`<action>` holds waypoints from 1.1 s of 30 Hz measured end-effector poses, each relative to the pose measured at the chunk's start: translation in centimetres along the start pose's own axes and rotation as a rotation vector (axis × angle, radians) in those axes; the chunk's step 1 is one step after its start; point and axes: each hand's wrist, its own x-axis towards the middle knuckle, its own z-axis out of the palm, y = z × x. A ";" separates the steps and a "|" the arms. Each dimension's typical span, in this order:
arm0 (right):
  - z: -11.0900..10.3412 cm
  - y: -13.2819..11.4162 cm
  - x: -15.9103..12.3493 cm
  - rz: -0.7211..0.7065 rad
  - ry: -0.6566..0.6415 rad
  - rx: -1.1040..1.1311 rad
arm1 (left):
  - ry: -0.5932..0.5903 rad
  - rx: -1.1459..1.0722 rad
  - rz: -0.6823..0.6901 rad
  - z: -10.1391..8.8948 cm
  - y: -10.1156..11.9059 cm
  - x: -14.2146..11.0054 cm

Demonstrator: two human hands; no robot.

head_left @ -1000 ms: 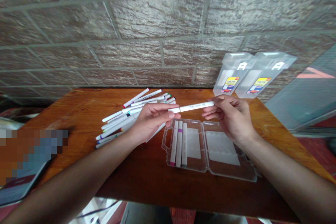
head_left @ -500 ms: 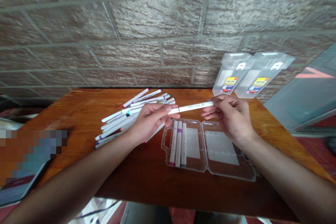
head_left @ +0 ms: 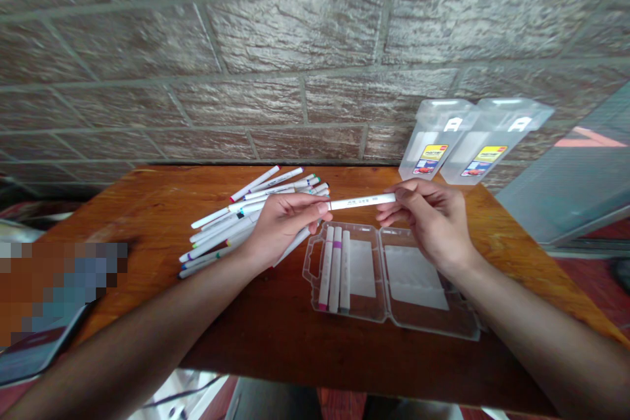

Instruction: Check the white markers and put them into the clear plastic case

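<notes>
A white marker (head_left: 361,201) with small dark print is stretched between my two hands, above the table. My left hand (head_left: 283,223) pinches its left end between thumb and fingers, and my right hand (head_left: 436,220) pinches the other end. Below them lies an open clear plastic case (head_left: 385,275). In its left half, three white markers (head_left: 335,269) lie side by side, one with a purple band and one with a magenta end. A loose pile of white markers (head_left: 216,233) with various coloured ends spreads behind and left of my left hand, which hides part of it.
Two clear plastic cases (head_left: 475,138) with yellow and blue labels stand upright against the brick wall (head_left: 236,98) at the back right. A tablet-like device (head_left: 39,354) sits at the left, partly pixelated. The wooden table's (head_left: 266,341) front edge is near me.
The held marker has shifted slightly left and levelled a little. My left fingers now cover more of its left end. The case and the pile have not moved.
</notes>
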 end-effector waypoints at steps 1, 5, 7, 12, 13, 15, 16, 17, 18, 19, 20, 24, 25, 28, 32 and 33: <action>0.1 0.0 0.0 -0.004 -0.010 -0.006 | 0.008 0.013 0.004 0.0 0.0 0.0; 0.3 -0.3 -0.2 -0.028 -0.065 -0.062 | 0.027 0.050 0.025 0.3 0.4 0.0; 0.5 -0.4 -0.2 -0.033 -0.093 -0.096 | 0.031 0.059 0.030 0.5 0.7 -0.1; 0.5 -0.4 -0.3 -0.024 -0.105 -0.137 | 0.015 0.086 0.036 0.8 1.3 -0.2; 0.5 -0.4 -0.3 -0.022 -0.105 -0.143 | 0.012 0.091 0.036 0.8 1.4 -0.2; 0.4 -0.5 -0.3 -0.019 -0.112 -0.155 | 0.009 0.102 0.037 0.8 1.3 -0.2; 0.4 -0.5 -0.3 -0.018 -0.118 -0.163 | 0.011 0.109 0.040 0.8 1.3 -0.3; 0.4 -0.6 -0.4 -0.018 -0.122 -0.169 | 0.012 0.119 0.044 0.7 1.2 -0.3; 0.4 -0.6 -0.4 -0.019 -0.124 -0.174 | 0.015 0.130 0.050 0.7 1.2 -0.3; 0.4 -0.6 -0.4 -0.019 -0.126 -0.178 | 0.016 0.142 0.056 0.7 1.1 -0.2; 0.5 -0.7 -0.4 -0.020 -0.127 -0.180 | 0.015 0.154 0.060 0.6 1.1 -0.2; 0.5 -0.6 -0.5 -0.029 -0.139 -0.197 | 0.013 0.188 0.058 0.7 1.1 -0.2; 0.4 -0.6 -0.5 -0.029 -0.140 -0.203 | 0.012 0.189 0.053 0.7 1.1 -0.3; 0.4 -0.6 -0.4 -0.015 -0.136 -0.211 | 0.014 0.182 0.044 0.7 1.3 -0.3; 0.3 -0.4 -0.4 -0.016 -0.147 -0.220 | 0.017 0.187 0.051 0.6 1.3 -0.3; 0.3 -0.4 -0.4 -0.019 -0.156 -0.226 | 0.017 0.195 0.053 0.6 1.3 -0.2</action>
